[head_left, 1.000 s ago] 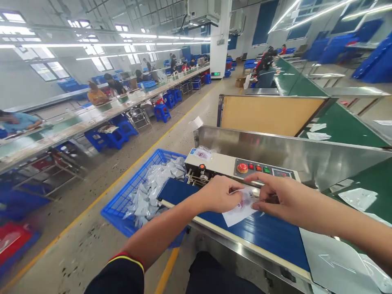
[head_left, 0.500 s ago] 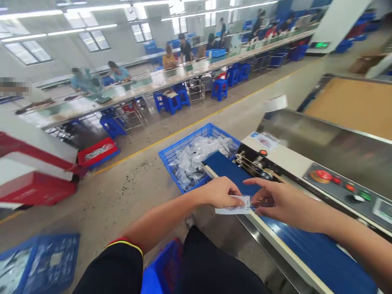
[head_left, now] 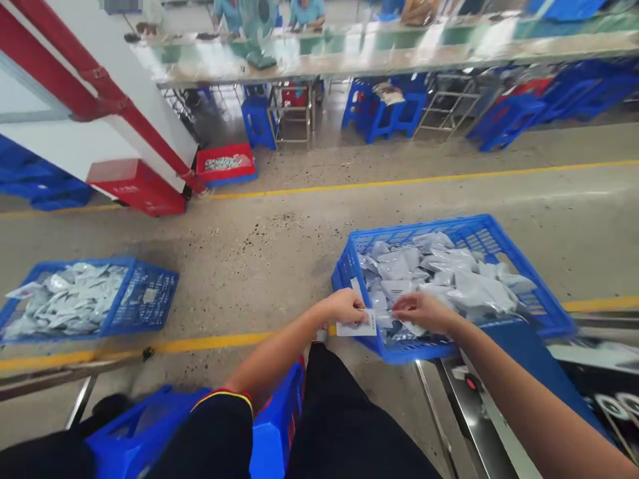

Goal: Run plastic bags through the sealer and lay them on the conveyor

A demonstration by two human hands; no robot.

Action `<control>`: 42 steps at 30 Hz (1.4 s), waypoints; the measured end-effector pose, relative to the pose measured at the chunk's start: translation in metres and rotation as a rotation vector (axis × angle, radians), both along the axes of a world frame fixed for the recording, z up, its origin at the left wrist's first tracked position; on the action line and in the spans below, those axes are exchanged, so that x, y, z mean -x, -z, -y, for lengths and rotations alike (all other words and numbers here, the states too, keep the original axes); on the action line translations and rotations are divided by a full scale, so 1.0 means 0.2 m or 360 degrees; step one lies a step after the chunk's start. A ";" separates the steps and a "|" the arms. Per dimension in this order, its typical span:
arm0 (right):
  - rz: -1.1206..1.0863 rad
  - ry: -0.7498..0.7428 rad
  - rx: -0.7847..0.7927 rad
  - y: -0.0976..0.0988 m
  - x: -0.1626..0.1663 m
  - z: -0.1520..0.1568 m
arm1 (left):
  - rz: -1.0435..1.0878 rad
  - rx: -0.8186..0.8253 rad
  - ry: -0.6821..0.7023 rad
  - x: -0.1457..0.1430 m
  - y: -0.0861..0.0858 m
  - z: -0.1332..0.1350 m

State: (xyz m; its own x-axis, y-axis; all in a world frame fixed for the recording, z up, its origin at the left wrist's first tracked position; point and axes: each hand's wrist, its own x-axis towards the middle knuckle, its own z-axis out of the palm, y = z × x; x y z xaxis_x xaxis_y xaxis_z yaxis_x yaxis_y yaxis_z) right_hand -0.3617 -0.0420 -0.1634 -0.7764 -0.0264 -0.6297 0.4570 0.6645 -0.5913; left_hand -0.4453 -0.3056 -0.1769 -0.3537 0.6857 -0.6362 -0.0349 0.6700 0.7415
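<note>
My left hand (head_left: 344, 307) is closed on a white printed card (head_left: 355, 326), held just outside the near left corner of a blue plastic basket (head_left: 353, 266). The card lies flat between thumb and fingers, its print too small to read. Over the basket's near side, my right hand (head_left: 420, 311) has its fingers drawn together, tips pointing at the card. What those fingertips hold, if anything, is blurred against the bags. Many shiny white and clear plastic packets (head_left: 399, 263) fill the basket beneath.
A blue conveyor belt (head_left: 536, 359) ends beside the basket at right. Another blue crate of packets (head_left: 154, 299) stands at left. A red tray (head_left: 244, 174) and a red box (head_left: 137, 186) sit by the pillar. Blue stools (head_left: 259, 123) and seated people line the far bench (head_left: 339, 63).
The view has swung left and down. Both hands have moved off the belt to the basket. My left hand still holds the card; my right hand's fingers, curved apart before, are now closer together.
</note>
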 end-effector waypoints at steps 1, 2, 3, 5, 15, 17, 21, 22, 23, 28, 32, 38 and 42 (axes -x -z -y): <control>0.0035 0.0047 0.0027 0.10 0.09 0.00 | 0.0071 -0.0007 -0.0065 0.07 0.10 0.03; 0.0050 0.0084 0.0014 0.20 0.15 0.00 | 0.0119 -0.0020 -0.0121 0.13 0.20 0.06; 0.0058 0.0110 -0.0018 0.28 0.21 0.00 | 0.0158 -0.0037 -0.0167 0.17 0.28 0.08; 0.0088 0.0136 -0.0085 0.41 0.26 0.00 | 0.0254 -0.0091 -0.0224 0.22 0.41 0.10; 0.0064 0.1003 0.0216 0.56 0.11 0.18 | 0.0536 -0.0459 -0.0212 0.29 0.79 0.02; 0.0066 0.1063 0.0194 0.62 0.11 0.22 | 0.0537 -0.0475 -0.0164 0.30 0.87 -0.02; 0.0132 0.1438 0.0332 0.73 0.10 0.25 | 0.0631 -0.0486 -0.0196 0.32 1.02 -0.09; 0.0141 0.1477 0.0331 0.73 0.10 0.24 | 0.0649 -0.0498 -0.0229 0.31 1.05 -0.10; 0.0151 0.1493 0.0309 0.73 0.09 0.24 | 0.0666 -0.0507 -0.0264 0.30 1.07 -0.11; -0.0001 0.1362 -0.0145 0.68 0.05 0.24 | 0.0676 -0.0443 -0.0587 0.19 1.08 -0.08; -0.0469 0.0977 -0.0482 0.69 0.05 0.31 | 0.0514 -0.0369 -0.0661 0.13 1.05 -0.10; -0.0357 0.0802 -0.0284 0.64 -0.05 0.25 | -0.0062 -0.0083 -0.0806 0.16 0.95 -0.02; -0.0382 0.1012 -0.0330 0.45 -0.32 0.20 | -0.0627 -0.0170 -0.0656 0.18 0.74 0.06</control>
